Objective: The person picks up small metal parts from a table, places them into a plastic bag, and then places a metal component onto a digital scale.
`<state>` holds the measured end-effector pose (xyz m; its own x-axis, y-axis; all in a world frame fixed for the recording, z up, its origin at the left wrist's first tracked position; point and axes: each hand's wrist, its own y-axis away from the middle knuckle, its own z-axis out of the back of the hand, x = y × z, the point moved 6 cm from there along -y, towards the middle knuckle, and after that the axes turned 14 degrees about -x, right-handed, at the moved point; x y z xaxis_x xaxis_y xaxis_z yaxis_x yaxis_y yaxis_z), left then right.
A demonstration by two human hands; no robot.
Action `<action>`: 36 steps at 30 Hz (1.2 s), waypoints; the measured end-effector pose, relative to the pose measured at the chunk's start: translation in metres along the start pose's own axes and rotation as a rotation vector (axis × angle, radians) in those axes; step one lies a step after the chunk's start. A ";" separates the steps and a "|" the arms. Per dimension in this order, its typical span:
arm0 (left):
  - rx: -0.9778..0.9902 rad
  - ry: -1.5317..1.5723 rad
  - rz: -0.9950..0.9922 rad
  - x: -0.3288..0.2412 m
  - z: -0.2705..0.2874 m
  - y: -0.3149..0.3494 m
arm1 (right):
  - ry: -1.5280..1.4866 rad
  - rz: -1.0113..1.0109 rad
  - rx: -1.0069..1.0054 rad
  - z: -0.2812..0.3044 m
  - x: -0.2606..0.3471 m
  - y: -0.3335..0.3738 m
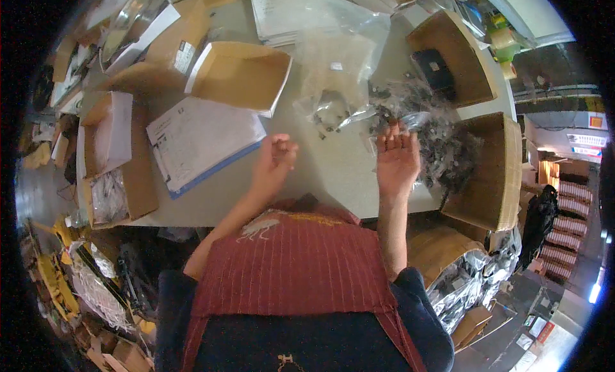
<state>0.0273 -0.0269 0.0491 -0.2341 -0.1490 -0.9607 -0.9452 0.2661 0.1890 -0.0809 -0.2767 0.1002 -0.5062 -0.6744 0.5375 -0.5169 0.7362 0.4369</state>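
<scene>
My left hand (277,159) hovers over the table beside the papers, its fingers curled in. Whether something small is inside it is hidden. My right hand (398,159) is palm up with its fingers stretched out, at the left edge of a heap of small dark parts (451,151). Nothing shows in its palm. Clear plastic bags (336,64) lie beyond my hands, a few dark bits next to their near end. A stack of printed sheets (202,138) on a blue board lies left of my left hand.
An open shallow carton (240,77) stands behind the papers. Another cardboard box (142,186) with bagged items is at the left. Two cartons, a far one (464,58) and a near one (490,170), border the heap at the right. Below the table's right edge sits a box of plastic bags (464,276).
</scene>
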 end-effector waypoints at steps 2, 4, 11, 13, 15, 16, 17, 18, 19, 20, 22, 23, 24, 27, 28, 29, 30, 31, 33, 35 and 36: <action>-0.007 -0.254 -0.160 0.008 0.001 -0.015 | 0.263 0.019 -0.018 0.017 0.000 -0.015; -0.011 -0.500 -0.332 0.013 -0.001 -0.035 | 0.643 0.112 0.094 0.015 -0.013 -0.008; 0.157 -0.884 -0.113 0.008 -0.048 -0.101 | 2.017 0.770 0.293 0.011 -0.083 -0.014; 0.197 -0.952 0.106 0.019 -0.051 -0.104 | 2.022 0.797 0.295 0.009 -0.087 -0.019; 0.260 -1.013 -0.237 0.024 -0.059 -0.105 | 2.016 0.820 0.304 0.018 -0.093 -0.030; 0.263 -1.013 -0.240 0.031 -0.058 -0.103 | 2.014 0.840 0.310 0.024 -0.094 -0.036; 0.252 -0.972 -0.308 0.032 -0.059 -0.097 | 2.016 0.839 0.303 0.029 -0.090 -0.040; 0.233 -0.933 -0.375 0.033 -0.055 -0.093 | 1.941 0.811 0.345 0.031 -0.087 -0.040; 0.192 -0.903 -0.382 0.038 -0.050 -0.092 | 1.866 0.782 0.385 0.032 -0.086 -0.041; 0.188 -0.905 -0.378 0.043 -0.046 -0.093 | 1.866 0.778 0.390 0.027 -0.084 -0.039; 0.173 -0.785 -0.422 0.048 -0.039 -0.095 | 1.825 0.745 0.272 0.019 -0.077 -0.040; 0.172 -0.785 -0.417 0.043 -0.043 -0.092 | 1.828 0.740 0.273 0.013 -0.074 -0.037; 0.142 -0.811 -0.414 0.030 -0.049 -0.088 | 1.833 0.757 0.259 0.006 -0.071 -0.034; 0.108 -0.878 -0.373 0.021 -0.057 -0.087 | 1.855 0.813 0.267 0.012 -0.082 -0.043; 0.102 -0.925 -0.331 0.023 -0.060 -0.088 | 1.873 0.846 0.291 0.019 -0.085 -0.049; 0.094 -0.927 -0.329 0.028 -0.053 -0.092 | 1.871 0.845 0.301 0.018 -0.088 -0.049; 0.108 -0.909 -0.392 0.031 -0.048 -0.094 | 1.859 0.775 0.344 0.016 -0.091 -0.046; 0.124 -0.890 -0.454 0.034 -0.043 -0.096 | 1.847 0.706 0.385 0.014 -0.093 -0.044; 0.132 -0.863 -0.456 0.029 -0.042 -0.094 | 1.709 0.481 0.315 0.001 -0.083 -0.037; 0.143 -0.833 -0.462 0.025 -0.043 -0.092 | 1.561 0.268 0.240 -0.007 -0.079 -0.033; 0.125 -0.804 -0.400 0.027 -0.042 -0.093 | 1.456 0.324 0.218 -0.015 -0.072 -0.034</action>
<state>0.0995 -0.0959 0.0146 0.3804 0.4451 -0.8106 -0.8793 0.4456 -0.1680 -0.0163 -0.2520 0.0577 0.4252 0.2511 0.8696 -0.6758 0.7271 0.1205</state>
